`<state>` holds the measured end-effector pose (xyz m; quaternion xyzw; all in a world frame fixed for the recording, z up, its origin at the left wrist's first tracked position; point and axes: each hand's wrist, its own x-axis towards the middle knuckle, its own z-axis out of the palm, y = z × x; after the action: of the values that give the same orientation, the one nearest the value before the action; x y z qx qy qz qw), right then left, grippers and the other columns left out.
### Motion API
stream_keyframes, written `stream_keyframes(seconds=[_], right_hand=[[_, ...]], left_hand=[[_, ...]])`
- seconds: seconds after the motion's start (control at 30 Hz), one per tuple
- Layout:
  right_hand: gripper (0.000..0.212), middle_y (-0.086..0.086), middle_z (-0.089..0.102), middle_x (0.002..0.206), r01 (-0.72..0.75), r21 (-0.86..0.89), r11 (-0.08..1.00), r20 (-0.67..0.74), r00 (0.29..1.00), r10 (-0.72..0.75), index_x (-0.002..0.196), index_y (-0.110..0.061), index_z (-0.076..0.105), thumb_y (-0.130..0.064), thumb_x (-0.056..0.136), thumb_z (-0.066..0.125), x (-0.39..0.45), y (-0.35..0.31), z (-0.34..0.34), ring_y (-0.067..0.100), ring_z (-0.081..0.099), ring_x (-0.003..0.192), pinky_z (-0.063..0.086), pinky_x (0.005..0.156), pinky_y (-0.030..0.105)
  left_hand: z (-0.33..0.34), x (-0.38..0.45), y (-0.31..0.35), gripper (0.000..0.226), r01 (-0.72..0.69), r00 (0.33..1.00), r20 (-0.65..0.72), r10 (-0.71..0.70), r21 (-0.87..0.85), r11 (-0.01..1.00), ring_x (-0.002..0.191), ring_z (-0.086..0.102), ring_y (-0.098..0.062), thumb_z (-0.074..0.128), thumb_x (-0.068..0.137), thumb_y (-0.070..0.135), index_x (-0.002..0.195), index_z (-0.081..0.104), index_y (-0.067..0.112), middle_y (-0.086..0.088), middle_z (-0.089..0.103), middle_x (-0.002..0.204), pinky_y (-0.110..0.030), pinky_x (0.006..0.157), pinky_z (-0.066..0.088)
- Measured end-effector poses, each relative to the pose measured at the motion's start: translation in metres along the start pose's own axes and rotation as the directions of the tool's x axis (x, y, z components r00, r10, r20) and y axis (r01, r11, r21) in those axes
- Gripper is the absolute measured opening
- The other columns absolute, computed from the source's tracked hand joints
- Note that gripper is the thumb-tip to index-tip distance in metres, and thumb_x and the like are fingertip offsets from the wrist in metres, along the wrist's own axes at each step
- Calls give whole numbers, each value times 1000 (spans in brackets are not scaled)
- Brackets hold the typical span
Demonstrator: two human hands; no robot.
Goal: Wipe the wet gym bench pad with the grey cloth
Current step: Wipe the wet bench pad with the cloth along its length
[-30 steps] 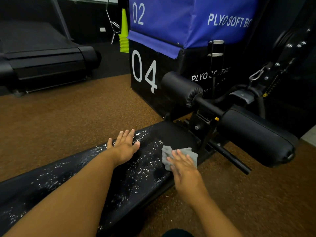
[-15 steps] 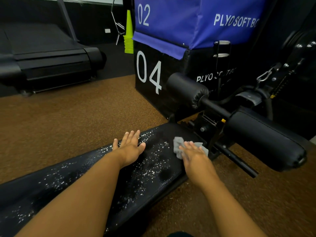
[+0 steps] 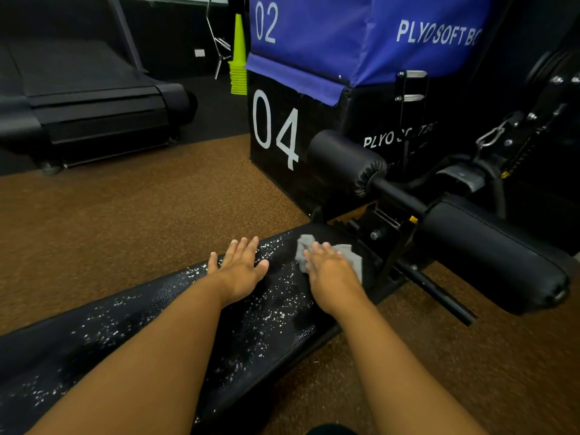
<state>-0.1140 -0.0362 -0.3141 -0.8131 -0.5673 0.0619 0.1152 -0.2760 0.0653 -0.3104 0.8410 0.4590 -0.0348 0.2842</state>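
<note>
Your right hand (image 3: 332, 271) presses the grey cloth (image 3: 346, 255) flat, fingers straight, at the far end of the wet bench (image 3: 276, 312) pad. Your left hand (image 3: 240, 266) rests open on the pad beside it, among the droplets, before the black box marked 04 (image 3: 276, 130).

Wet black bench pad (image 3: 276, 312): grey cloth (image 3: 351, 255) at far end, droplets.

grey cloth (image 3: 348, 253), black droplet-speckled bench pad (image 3: 276, 296)
</note>
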Motion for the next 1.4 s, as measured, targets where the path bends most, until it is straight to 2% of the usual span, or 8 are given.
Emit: stream_keyframes(seconds=[0.13,0.3,0.5,0.67,0.87,1.07,1.27,1.4], right_hand=[[42,-4,23,157,178,71,982,61,981,-182,145,-21,36,-21,103,32,-15,9,-7,9,13,145,2,116,23],[44,-1,16,159,-30,-27,999,18,999,31,148,-19,27,-20,104,27,10,8,-9,14,9,147,5,117,28],[40,-3,28,155,238,109,965,63,967,-245,142,-21,42,-20,102,35,-3,8,-6,9,17,144,5,115,20],[45,1,20,158,5,-20,1000,11,1000,-5,146,-19,31,-16,102,34,30,5,-4,16,13,146,9,118,29],[41,-2,26,156,237,95,967,69,967,-244,143,-20,39,-19,102,34,18,2,-8,10,17,145,7,116,24],[53,2,15,159,-53,-126,991,38,998,58,148,-19,25,-12,98,40,54,-1,-4,20,11,146,11,117,34],[41,-2,28,155,233,115,966,72,968,-242,143,-20,38,-20,102,36,35,-7,-8,10,17,145,9,117,26],[51,1,16,159,15,-89,996,166,986,0,148,-19,27,-12,100,41,65,19,-17,17,12,146,11,119,30]], left_hand=[[-1,0,0,61,3,1000,-4,-3,-8,1000,144,-20,-9,22,99,47,151,-6,33,8,-13,160,-45,114,-18],[-1,0,-1,61,0,1000,4,0,-12,1000,144,-21,-8,21,99,48,151,-7,33,8,-14,159,-45,113,-19],[-1,-1,1,60,1,1000,-1,-1,-22,1000,144,-20,-8,22,100,46,151,-7,33,8,-13,159,-44,113,-19],[-2,-1,0,60,-2,1000,3,2,-21,1000,144,-21,-8,21,100,47,151,-7,33,8,-14,159,-44,113,-19],[-3,-2,2,60,6,1000,0,-6,0,1000,144,-20,-9,21,100,46,151,-7,32,7,-13,160,-45,113,-18],[-3,-2,2,60,3,1000,6,-3,-9,1000,144,-20,-9,21,100,47,151,-7,32,7,-14,159,-45,114,-18],[-4,-3,3,61,6,1000,3,-6,-8,1000,144,-20,-9,22,100,46,151,-7,32,7,-13,160,-45,113,-18],[-5,-5,2,60,-14,1000,13,15,-33,999,144,-21,-9,21,100,46,151,-8,32,7,-15,159,-45,113,-19]])
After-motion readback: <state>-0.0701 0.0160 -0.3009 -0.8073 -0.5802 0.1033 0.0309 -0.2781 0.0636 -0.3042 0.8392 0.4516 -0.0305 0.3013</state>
